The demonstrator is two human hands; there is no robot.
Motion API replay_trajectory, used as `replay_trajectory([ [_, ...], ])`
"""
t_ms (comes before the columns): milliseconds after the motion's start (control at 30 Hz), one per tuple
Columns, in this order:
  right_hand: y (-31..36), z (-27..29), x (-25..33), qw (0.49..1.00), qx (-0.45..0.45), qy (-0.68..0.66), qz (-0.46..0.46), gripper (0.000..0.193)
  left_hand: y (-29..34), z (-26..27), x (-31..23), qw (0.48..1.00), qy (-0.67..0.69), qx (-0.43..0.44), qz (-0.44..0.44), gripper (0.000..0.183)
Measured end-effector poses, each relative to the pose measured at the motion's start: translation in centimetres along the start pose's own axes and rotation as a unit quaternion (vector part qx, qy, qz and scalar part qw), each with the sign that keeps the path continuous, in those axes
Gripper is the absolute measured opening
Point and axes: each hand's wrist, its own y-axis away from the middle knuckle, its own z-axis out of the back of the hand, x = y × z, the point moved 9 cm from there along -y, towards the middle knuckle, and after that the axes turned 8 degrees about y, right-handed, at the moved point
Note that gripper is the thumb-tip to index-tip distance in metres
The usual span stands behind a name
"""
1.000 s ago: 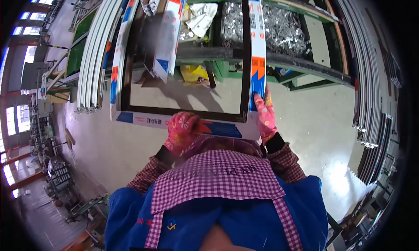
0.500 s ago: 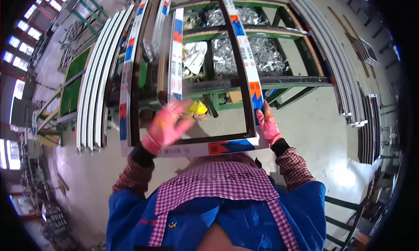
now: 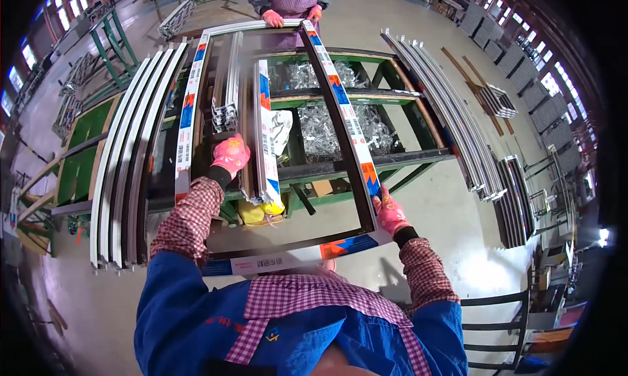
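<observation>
A large rectangular window frame, dark brown inside with printed white, blue and orange film, lies across the green workbench. My right hand, in a pink glove, grips its right side by the near corner. Inside the frame's opening, my gloved left hand is closed with fingers curled. It is over brown lengths beside the cut ends of a silver profile; what it holds, if anything, is hidden. Just right of it lies a film-covered profile. At the far end, a co-worker's pink-gloved hands rest on the frame.
White profiles lie stacked on the left, and more long profiles on the right. Metal scraps fill a section of the green bench. Below is a yellow bag. A dark rail rack stands at the near right.
My left hand has moved forward and curled its fingers. The right hand stays at the frame's near right corner. The view has tilted up, bringing the co-worker's hands into sight.
</observation>
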Motion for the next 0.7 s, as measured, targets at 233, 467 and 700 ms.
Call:
replay_trajectory([
  [233,0.8,6.0,12.1,0.958,-0.153,0.127,0.208,0.068,2.9,3.4,0.8,0.939,0.336,-0.075,-0.027,0.044],
  [467,4.0,7.6,33.3,0.822,-0.217,0.194,0.489,0.087,10.6,8.6,1.6,0.901,0.420,-0.018,-0.107,0.045],
  [700,6.3,4.3,39.2,0.646,-0.177,0.321,0.669,0.035,16.2,12.9,-1.0,0.867,0.460,0.108,-0.158,0.040],
])
